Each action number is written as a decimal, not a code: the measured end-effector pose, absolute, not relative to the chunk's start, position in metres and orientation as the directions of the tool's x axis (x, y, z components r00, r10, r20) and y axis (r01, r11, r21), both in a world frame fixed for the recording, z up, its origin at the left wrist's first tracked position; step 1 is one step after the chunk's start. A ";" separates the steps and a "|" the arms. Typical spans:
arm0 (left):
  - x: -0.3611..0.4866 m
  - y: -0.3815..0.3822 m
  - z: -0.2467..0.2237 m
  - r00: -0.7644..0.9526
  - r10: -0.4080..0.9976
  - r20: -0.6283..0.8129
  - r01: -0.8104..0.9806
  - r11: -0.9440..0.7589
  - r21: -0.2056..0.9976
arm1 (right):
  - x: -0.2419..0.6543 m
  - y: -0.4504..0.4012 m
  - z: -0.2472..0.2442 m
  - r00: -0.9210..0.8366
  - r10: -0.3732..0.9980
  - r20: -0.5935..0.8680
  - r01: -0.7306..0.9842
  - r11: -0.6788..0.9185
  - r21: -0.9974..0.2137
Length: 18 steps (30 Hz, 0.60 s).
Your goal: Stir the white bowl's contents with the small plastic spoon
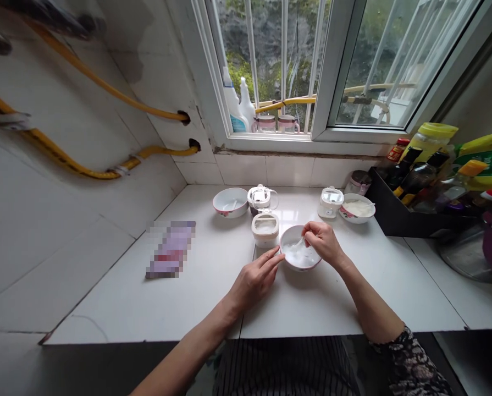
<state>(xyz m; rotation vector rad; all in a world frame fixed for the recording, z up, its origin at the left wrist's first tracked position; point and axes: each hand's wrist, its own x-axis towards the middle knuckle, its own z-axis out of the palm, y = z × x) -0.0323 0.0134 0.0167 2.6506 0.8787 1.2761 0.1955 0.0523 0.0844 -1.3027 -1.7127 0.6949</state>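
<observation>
A white bowl [301, 265] with a coloured pattern low on its outside stands on the counter and has white matter in it, which I cannot identify. My right hand [323, 242] is closed around the handle of a white spoon [298, 243] that dips into this bowl. At the bowl's left rim, my left hand [257, 276] holds it with the fingertips, the other fingers partly curled. Just behind the left hand stands a lidded white seasoning jar [265, 230]. Another such jar [259, 197] is behind it, partly hidden, with a thin pale loop by its lid.
A floral bowl [230, 203] stands back left. A third jar [331, 203] and a bowl of white contents [357, 208] are back right, near a black box [388, 206] of bottles. A blurred purple packet [171, 250] lies left. A clear-sided pot [472, 253] stands far right.
</observation>
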 end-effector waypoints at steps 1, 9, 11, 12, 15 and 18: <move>-0.032 0.013 0.017 0.492 0.522 0.697 0.464 -0.834 0.298 | 0.196 0.053 0.084 -0.074 0.958 0.276 0.450 0.279 -0.848; -0.032 0.014 0.018 0.496 0.521 0.695 0.459 -0.836 0.299 | 0.204 0.058 0.084 0.020 0.984 0.179 0.240 0.169 -0.956; -0.032 0.014 0.018 0.496 0.521 0.694 0.459 -0.837 0.300 | 0.203 0.058 0.084 0.023 0.986 0.163 0.249 0.152 -0.957; -0.032 0.014 0.018 0.496 0.522 0.694 0.459 -0.836 0.301 | 0.202 0.058 0.083 0.023 0.988 0.154 0.244 0.143 -0.959; -0.032 0.013 0.017 0.496 0.524 0.692 0.456 -0.836 0.306 | 0.202 0.059 0.083 0.023 0.993 0.119 0.170 0.113 -0.979; -0.032 0.014 0.017 0.489 0.524 0.698 0.456 -0.835 0.308 | 0.205 0.061 0.084 0.037 0.996 0.086 0.080 0.083 -0.993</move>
